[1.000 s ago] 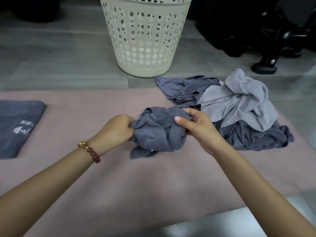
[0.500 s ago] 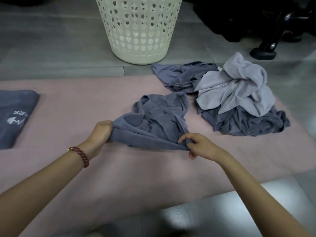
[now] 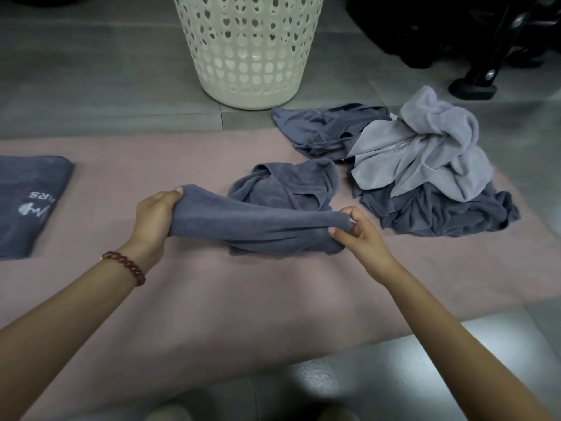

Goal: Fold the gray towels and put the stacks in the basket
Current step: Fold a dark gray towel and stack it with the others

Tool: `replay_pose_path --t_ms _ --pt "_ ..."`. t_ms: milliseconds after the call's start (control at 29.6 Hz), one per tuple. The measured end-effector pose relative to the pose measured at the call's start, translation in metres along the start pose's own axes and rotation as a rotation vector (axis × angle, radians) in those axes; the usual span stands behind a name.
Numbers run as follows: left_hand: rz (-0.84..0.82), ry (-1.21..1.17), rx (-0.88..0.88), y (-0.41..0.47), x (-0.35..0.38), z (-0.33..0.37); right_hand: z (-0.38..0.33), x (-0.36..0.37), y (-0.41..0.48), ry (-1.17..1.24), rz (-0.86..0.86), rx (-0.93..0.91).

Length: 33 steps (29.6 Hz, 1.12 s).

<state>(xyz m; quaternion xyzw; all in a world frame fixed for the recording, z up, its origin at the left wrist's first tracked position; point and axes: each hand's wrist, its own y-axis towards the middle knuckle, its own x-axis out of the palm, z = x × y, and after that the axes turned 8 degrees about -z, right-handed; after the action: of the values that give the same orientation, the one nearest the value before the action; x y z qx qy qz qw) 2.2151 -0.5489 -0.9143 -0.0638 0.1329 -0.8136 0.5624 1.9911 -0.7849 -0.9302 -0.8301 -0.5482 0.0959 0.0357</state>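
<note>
A dark gray towel point(image 3: 261, 221) is stretched between my hands above the pink mat point(image 3: 243, 305); its far part lies bunched on the mat. My left hand point(image 3: 154, 217) grips its left end, thumb on top. My right hand point(image 3: 355, 235) pinches its right end. A pile of crumpled gray towels point(image 3: 425, 168), light and dark, lies to the right. One folded dark gray towel point(image 3: 27, 205) with white lettering sits at the left edge. The cream basket point(image 3: 252, 47) with heart-shaped holes stands on the floor beyond the mat.
Gray floor tiles point(image 3: 91, 86) surround the mat. Black equipment with a stand foot point(image 3: 473, 86) sits at the back right, close to the towel pile.
My hands have pulled the balled towel toward me and apart, stretching one edge out between them. The left hand went left, the right hand came nearer.
</note>
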Motion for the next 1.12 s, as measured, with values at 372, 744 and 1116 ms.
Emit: replay_pose_path --t_ms 372,744,1116 --pt "0.060 0.143 -0.007 0.008 -0.022 -0.035 0.030 0.006 0.006 -0.270 0.079 0.213" --pt "0.128 0.215 -0.004 0.008 -0.033 -0.053 0.057 0.026 -0.009 0.046 0.256 0.409" --pt "0.078 0.152 -0.040 0.004 -0.041 -0.037 0.045 0.028 -0.008 -0.295 0.164 0.322"
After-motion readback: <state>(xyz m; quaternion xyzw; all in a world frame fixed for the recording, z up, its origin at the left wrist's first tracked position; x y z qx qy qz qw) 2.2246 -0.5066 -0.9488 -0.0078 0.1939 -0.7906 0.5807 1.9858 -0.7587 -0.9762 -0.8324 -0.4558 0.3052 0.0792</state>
